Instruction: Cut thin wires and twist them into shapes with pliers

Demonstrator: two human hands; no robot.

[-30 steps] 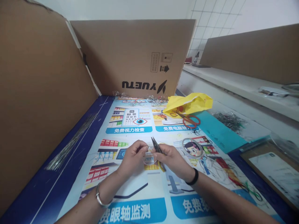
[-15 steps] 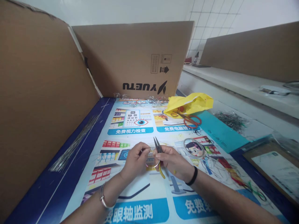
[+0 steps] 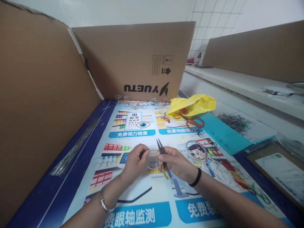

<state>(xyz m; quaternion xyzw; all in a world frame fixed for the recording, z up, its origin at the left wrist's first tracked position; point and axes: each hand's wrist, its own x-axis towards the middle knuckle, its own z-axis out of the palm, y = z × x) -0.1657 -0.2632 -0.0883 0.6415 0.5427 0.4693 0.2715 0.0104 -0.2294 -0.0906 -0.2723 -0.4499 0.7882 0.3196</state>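
Observation:
My right hand (image 3: pixel 177 162) is closed around needle-nose pliers (image 3: pixel 164 172) with yellow handles and dark jaws that point away from me. A thin silvery ring (image 3: pixel 154 167) hangs between my hands, its right side at my right fingertips beside the pliers. At the ring's left side, my left hand (image 3: pixel 136 162) is closed with thumb and fingers pinched together. What lies in that pinch is hidden by the fingers. Farther right, a round clear-looking disc or ring with a pale rim (image 3: pixel 196 150) lies on the printed sheet (image 3: pixel 135 191).
A bundle of thin metal wires (image 3: pixel 76 147) lies on the left. Orange-handled scissors (image 3: pixel 194 123) rest by a yellow bag (image 3: pixel 192 106). A heap of wire pieces (image 3: pixel 234 123) and a plastic-wrapped packet (image 3: pixel 277 171) are on the right. Cardboard panels (image 3: pixel 133 60) stand behind and left.
My left hand has shifted slightly left, away from the plier jaws. The ring is tilted a little differently. My right hand keeps hold of the pliers in nearly the same place.

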